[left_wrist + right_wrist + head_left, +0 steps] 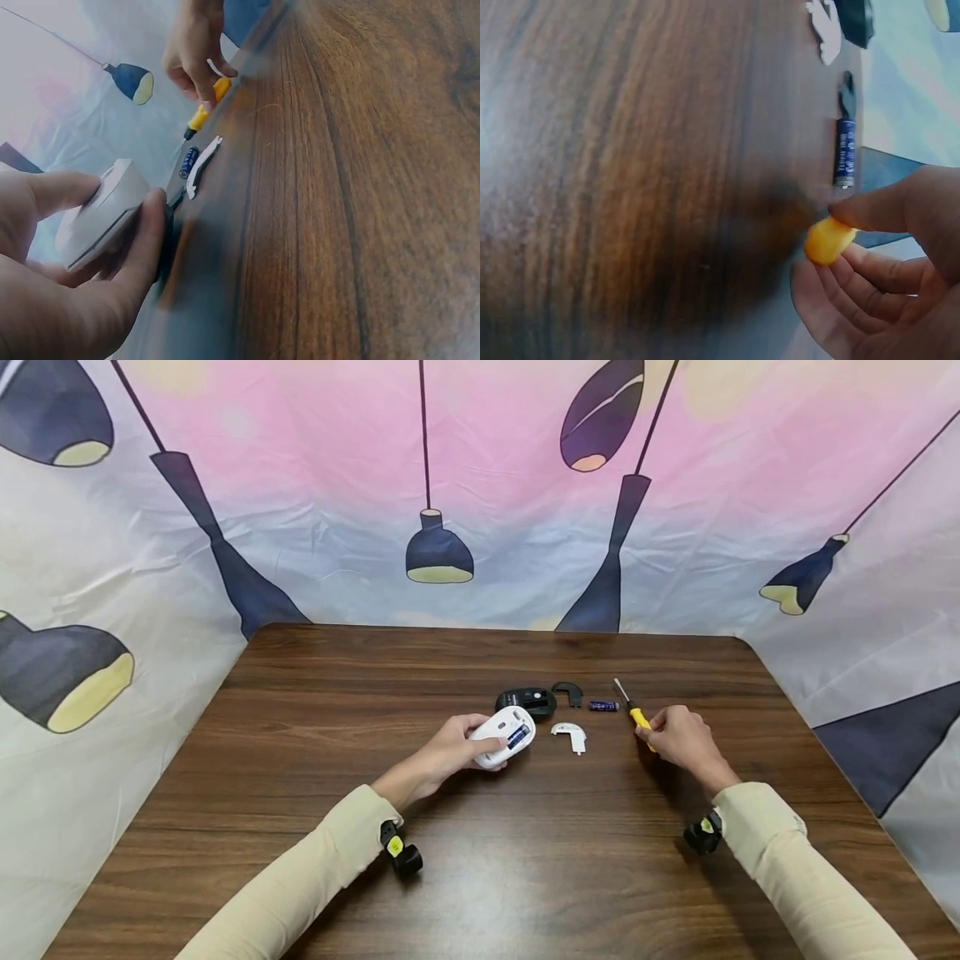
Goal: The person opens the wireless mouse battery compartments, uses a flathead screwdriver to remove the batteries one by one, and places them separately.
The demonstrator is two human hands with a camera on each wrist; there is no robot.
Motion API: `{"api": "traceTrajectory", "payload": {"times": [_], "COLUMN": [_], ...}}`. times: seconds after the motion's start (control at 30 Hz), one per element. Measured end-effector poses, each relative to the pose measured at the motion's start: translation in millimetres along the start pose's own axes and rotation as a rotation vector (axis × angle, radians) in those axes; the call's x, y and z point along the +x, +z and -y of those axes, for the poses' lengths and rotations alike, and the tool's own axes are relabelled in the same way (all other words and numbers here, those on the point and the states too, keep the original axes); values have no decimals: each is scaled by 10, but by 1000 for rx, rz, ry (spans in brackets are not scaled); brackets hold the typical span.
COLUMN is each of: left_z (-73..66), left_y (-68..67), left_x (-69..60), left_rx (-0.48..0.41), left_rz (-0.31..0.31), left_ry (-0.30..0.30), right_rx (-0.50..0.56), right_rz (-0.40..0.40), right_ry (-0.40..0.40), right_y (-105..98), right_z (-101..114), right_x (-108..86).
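My left hand (450,752) holds a white computer mouse (501,724) a little above the table, underside up, with the thumb across it. A blue battery (517,737) sits in its uncovered compartment. The right hand (686,739) pinches the yellow handle of a screwdriver (638,717) between thumb and fingers; its metal shaft points away from me. In the right wrist view only the end of the yellow handle (829,241) shows among the fingers. Between the hands lies a white curved cover (576,735).
Behind the white mouse lies a black mouse (517,697), underside up. Near it are a black curved cover (574,692) and a loose blue battery (603,706). The brown wooden table (337,693) ends at a printed cloth backdrop (360,560).
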State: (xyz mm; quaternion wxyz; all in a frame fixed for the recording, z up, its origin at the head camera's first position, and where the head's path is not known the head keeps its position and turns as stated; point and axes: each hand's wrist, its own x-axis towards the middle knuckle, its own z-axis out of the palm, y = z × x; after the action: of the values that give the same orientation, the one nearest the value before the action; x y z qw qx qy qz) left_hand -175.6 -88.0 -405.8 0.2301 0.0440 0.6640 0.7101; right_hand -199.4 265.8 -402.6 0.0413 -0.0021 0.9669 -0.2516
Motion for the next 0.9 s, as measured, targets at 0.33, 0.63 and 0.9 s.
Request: {"api": "traceTrajectory", "payload": {"times": [0.33, 0.63, 0.9], "left_z": [-44, -50, -58], "left_y": [11, 12, 6], "left_x": [48, 51, 88], "left_rx": [-20, -76, -74], "left_rz": [-46, -59, -92], "left_ry": [1, 11, 15], "right_rx": [33, 94, 116], "right_rz": [-101, -129, -155], "right_ry": [-119, -250, -376], "right_y": [-197, -351, -492], "right_z": [120, 300, 486], "right_x": [-93, -192, -224]}}
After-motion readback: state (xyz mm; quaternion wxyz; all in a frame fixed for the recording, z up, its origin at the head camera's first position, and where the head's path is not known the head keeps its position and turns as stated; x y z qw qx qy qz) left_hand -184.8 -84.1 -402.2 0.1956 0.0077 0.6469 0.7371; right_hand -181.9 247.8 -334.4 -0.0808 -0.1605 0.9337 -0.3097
